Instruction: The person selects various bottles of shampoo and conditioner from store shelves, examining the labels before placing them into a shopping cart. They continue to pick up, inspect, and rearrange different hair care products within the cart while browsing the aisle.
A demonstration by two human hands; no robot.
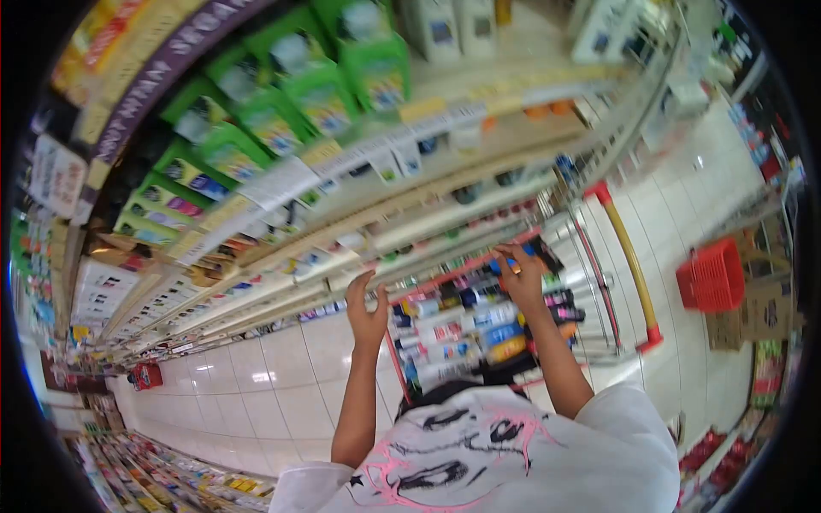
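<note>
My left hand (367, 309) is raised at the left edge of a shopping cart (395, 363), thumb and fingers apart with nothing between them. My right hand (522, 280) is at the cart's far side, its fingers bent around a small blue-and-orange item (515, 266) that they partly hide; its kind does not show clearly. Below the hands, the cart holds rows of bottles and tubes, among them a white bottle with red lettering (442, 332), a blue bottle (503, 334) and a yellow one (507, 350).
Along the far side runs a store shelf (385, 135) with green pump bottles (315, 90) on an upper level. The cart's yellow handle (629, 256) is at the right. Farther right, a red basket (711, 275) sits by cardboard boxes (765, 308). White tiled floor (256, 389) extends left.
</note>
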